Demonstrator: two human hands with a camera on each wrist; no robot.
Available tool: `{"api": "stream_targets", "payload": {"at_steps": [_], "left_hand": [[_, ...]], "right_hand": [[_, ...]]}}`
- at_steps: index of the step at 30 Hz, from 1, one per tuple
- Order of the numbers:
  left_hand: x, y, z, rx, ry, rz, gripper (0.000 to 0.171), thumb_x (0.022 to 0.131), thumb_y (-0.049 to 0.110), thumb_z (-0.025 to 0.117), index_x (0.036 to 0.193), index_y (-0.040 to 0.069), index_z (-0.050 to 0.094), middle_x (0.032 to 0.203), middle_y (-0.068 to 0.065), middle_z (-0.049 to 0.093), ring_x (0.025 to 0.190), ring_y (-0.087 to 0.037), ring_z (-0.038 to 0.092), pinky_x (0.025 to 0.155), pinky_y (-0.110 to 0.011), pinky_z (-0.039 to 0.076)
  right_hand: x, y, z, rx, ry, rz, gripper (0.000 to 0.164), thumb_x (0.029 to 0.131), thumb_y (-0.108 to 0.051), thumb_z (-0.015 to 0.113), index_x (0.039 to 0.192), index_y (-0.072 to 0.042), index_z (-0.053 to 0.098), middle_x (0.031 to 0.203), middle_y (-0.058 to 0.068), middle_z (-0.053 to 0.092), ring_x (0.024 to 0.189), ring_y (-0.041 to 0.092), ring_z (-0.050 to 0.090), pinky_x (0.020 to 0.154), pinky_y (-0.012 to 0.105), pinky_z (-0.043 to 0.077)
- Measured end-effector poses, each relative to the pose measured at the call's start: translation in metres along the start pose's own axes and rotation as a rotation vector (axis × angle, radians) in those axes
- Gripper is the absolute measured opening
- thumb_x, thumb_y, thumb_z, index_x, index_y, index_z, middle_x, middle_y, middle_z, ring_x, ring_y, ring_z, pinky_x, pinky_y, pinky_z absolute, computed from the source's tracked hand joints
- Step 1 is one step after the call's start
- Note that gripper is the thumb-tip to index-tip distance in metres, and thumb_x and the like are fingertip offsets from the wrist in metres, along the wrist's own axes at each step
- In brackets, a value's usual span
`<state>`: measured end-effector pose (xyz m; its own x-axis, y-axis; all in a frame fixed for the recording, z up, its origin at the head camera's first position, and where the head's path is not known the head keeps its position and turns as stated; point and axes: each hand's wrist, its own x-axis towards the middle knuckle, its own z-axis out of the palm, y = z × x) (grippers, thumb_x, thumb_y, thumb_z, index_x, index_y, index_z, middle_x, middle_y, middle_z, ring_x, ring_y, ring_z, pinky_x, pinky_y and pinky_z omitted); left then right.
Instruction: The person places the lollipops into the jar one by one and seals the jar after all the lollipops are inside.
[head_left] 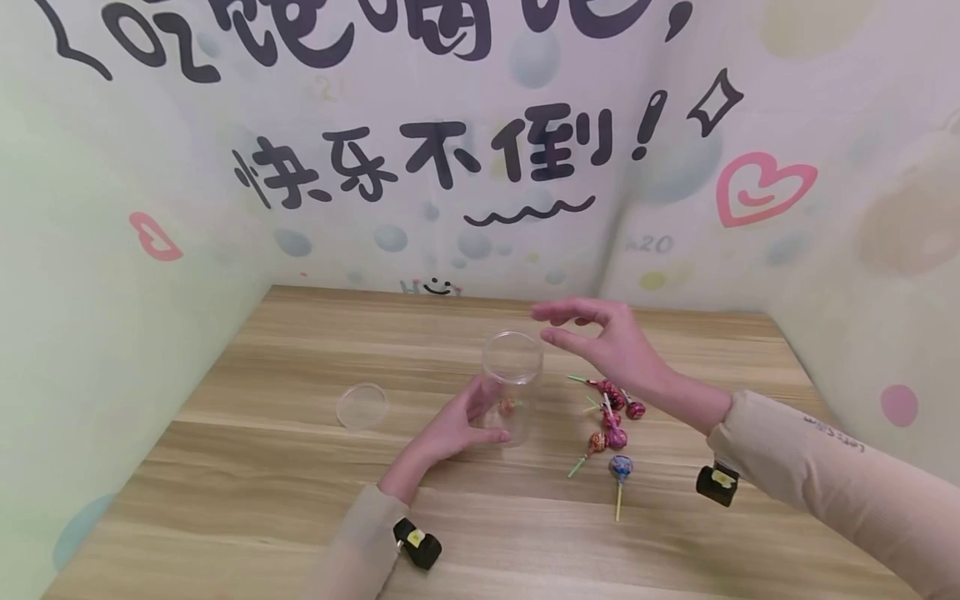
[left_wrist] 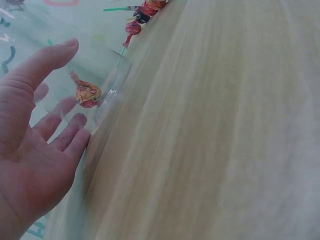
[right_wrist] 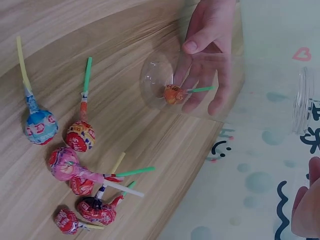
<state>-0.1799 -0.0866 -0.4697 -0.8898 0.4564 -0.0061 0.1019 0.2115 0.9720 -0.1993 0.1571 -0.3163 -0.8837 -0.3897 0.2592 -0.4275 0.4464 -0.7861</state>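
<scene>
A tall clear plastic jar (head_left: 517,381) stands upright on the table with its mouth uncovered. My left hand (head_left: 453,427) holds it low down, thumb on the near side and fingers round the far side. Inside, at the bottom, lies one orange-wrapped lollipop (right_wrist: 174,94) with a green stick. My right hand (head_left: 613,343) is in the air just right of the jar's rim, fingers bent loosely and holding nothing. Below that hand, several wrapped lollipops lie in a loose group, among them a blue one (right_wrist: 41,126), a pink one (right_wrist: 64,163) and an orange-red one (right_wrist: 80,136).
A clear round lid (head_left: 362,407) lies flat on the wooden table (head_left: 285,500), left of the jar. Behind the table hangs a printed backdrop (head_left: 450,242) with writing and hearts. Pale walls close in the left and right sides.
</scene>
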Motion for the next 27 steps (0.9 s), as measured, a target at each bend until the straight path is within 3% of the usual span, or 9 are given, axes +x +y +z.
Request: {"api": "stream_targets", "payload": {"at_steps": [8, 17, 22, 27], "left_hand": [[-0.001, -0.002, 0.001, -0.008, 0.011, 0.002, 0.093, 0.08, 0.007, 0.08, 0.155, 0.014, 0.026, 0.155, -0.016, 0.042, 0.145, -0.034, 0.039, 0.122, -0.049, 0.031], [-0.002, -0.001, 0.002, 0.007, 0.023, -0.013, 0.098, 0.078, 0.012, 0.083, 0.156, 0.015, 0.025, 0.155, -0.013, 0.042, 0.144, -0.034, 0.04, 0.122, -0.048, 0.032], [-0.001, -0.002, 0.002, 0.023, 0.015, -0.007, 0.098, 0.078, 0.014, 0.083, 0.156, 0.012, 0.024, 0.156, -0.013, 0.042, 0.144, -0.034, 0.041, 0.121, -0.048, 0.033], [0.0, -0.003, 0.0, 0.03, 0.016, -0.006, 0.098, 0.077, 0.014, 0.084, 0.156, 0.015, 0.025, 0.156, -0.012, 0.041, 0.144, -0.033, 0.041, 0.121, -0.048, 0.033]], "right_hand": [[-0.009, 0.014, -0.003, -0.003, 0.06, -0.01, 0.025, 0.094, -0.024, 0.069, 0.118, -0.018, 0.069, 0.111, 0.001, 0.075, 0.097, 0.0, 0.066, 0.086, 0.019, 0.051], [-0.026, 0.04, -0.008, -0.079, 0.061, 0.029, 0.023, 0.094, -0.023, 0.068, 0.116, -0.018, 0.07, 0.104, 0.0, 0.075, 0.09, 0.003, 0.063, 0.082, 0.017, 0.052], [-0.034, 0.054, -0.008, -0.115, 0.038, -0.021, 0.022, 0.093, -0.018, 0.07, 0.115, -0.017, 0.07, 0.106, -0.002, 0.074, 0.09, 0.002, 0.064, 0.083, 0.018, 0.053], [-0.041, 0.071, -0.006, -0.189, -0.031, -0.141, 0.026, 0.09, -0.011, 0.072, 0.114, -0.019, 0.07, 0.107, -0.006, 0.072, 0.09, 0.003, 0.063, 0.083, 0.025, 0.055]]}}
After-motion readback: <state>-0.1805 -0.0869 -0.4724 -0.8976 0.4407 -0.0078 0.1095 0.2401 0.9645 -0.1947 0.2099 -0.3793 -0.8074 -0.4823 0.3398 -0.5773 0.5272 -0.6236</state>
